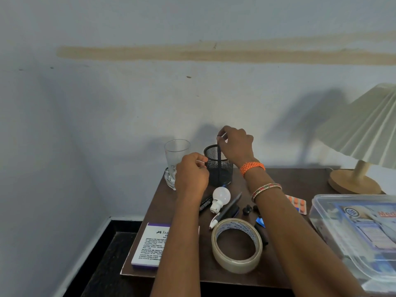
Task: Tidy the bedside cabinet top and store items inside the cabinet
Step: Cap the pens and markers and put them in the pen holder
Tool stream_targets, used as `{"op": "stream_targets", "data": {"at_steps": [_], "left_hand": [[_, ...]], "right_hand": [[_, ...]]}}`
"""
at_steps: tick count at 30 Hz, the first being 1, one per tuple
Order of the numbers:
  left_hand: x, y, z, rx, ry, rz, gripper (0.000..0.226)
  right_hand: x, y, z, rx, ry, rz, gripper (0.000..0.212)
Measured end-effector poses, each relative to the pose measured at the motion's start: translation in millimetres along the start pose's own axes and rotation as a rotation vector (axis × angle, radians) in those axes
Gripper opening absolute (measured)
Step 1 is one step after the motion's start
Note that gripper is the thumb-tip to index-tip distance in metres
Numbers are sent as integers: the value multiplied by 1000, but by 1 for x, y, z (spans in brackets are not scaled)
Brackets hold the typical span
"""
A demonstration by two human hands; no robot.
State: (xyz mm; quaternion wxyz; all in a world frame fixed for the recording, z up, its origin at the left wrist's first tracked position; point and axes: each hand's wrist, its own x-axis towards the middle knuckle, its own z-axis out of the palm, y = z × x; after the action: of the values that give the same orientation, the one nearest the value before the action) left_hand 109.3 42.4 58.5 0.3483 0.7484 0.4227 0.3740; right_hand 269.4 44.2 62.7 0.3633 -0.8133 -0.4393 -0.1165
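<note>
Right hand [234, 144] pinches a dark pen [219, 156] halfway into the mesh pen holder [218, 166] at the desk's [285, 179] back edge, left hand [191, 173] clenched on something small; holder unbraced, could tip into the glass [176, 156].

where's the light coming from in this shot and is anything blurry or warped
Head view: shadows of the lamp, hands and glass fall on the wall behind, so the light comes from the camera's side; the wide lens bows the wall stain; the left hand looks slightly soft; the plastic box shows mild glare.
</note>
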Motion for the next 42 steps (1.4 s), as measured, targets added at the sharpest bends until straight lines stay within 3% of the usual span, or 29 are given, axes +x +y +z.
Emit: {"op": "stream_targets", "data": {"at_steps": [3,7,11,17,21,25,33,42], "left_hand": [[2,-1,-2,7,-8,-17,25],[5,-2,-11,0,18,-19,26],[3,-5,-17,76,-59,-14,24],[-6,-22,-22,251,-199,-71,22],[-22,-38,-16,462,-271,-8,15],[-32,-46,-11,590,-369,12,24],[-29,-48,-4,509,-384,-13,19],[-22,-53,-3,411,-371,-67,25]], "right_hand": [[2,-2,-12,-31,-14,-11,24],[4,-28,-54,31,154,-79,25],[-8,-61,-92,100,190,-150,21],[-48,-66,-74,43,1,-107,21],[-78,-48,-49,-83,-146,-50,21],[-92,-36,-50,-58,-193,72,22],[-88,-7,-70,153,-83,284,21],[-78,1,-78,166,-91,312,20]]}}
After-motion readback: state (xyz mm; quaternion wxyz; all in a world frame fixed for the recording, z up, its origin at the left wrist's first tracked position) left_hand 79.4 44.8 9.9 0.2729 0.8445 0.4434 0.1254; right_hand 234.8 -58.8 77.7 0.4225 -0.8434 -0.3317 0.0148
